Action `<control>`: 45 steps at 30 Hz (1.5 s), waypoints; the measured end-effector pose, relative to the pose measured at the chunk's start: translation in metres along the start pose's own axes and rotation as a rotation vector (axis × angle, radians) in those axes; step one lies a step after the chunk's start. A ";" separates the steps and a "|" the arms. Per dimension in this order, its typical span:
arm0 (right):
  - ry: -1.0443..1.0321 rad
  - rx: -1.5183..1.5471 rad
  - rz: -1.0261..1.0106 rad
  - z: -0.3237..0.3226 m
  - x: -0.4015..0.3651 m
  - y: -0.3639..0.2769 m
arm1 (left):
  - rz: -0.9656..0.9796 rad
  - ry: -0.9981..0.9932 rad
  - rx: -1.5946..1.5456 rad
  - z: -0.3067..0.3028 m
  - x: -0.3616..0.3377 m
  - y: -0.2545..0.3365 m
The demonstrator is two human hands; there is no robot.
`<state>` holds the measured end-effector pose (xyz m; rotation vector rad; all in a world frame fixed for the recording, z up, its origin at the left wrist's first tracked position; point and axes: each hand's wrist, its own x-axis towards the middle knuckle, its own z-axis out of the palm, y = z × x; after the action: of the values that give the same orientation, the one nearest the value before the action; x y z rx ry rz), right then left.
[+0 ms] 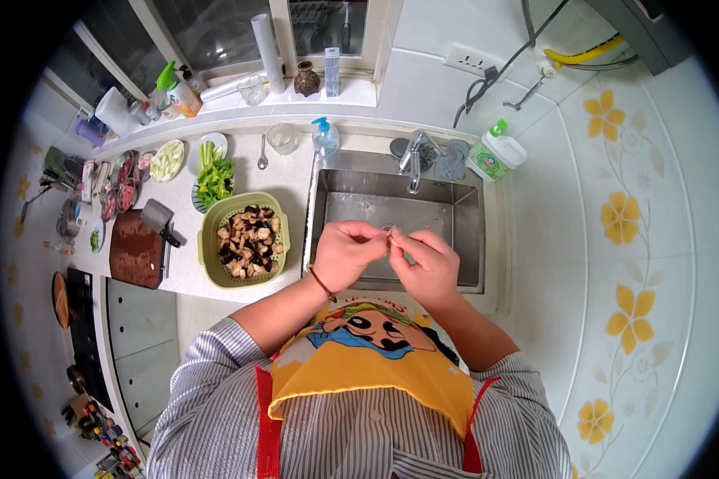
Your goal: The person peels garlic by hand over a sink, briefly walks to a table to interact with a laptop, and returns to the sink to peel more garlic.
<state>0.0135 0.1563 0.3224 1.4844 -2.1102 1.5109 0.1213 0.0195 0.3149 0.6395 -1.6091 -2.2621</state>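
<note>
Over the near part of the metal sink (359,191), my left hand (346,257) and my right hand (428,266) meet with their fingertips together. Both are closed in a pinch. Something small and pale seems to be between the fingertips, too small and too covered to name. Left of my left hand, a green colander basket (205,249) holds cut dark-and-pale pieces that look like mushroom or eggplant.
Behind the sink stand a faucet (414,164), a soap pump bottle (325,140) and a white jug (495,153). Leftward on the counter are leafy celery (214,180), a spoon (263,153), a cleaver (158,215), a cutting board (134,249) and several food dishes.
</note>
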 end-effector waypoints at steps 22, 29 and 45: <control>-0.090 0.202 0.274 0.001 -0.001 0.001 | 0.124 0.096 0.313 -0.005 0.008 -0.003; -0.008 0.549 0.473 -0.006 -0.001 -0.001 | 0.067 0.112 0.117 -0.014 0.013 -0.007; -0.098 0.182 0.207 -0.009 0.000 -0.006 | 0.358 -0.033 0.445 -0.004 -0.006 0.024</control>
<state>0.0146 0.1632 0.3309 1.4622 -2.2985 1.7792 0.1278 0.0109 0.3379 0.3693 -2.0735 -1.6829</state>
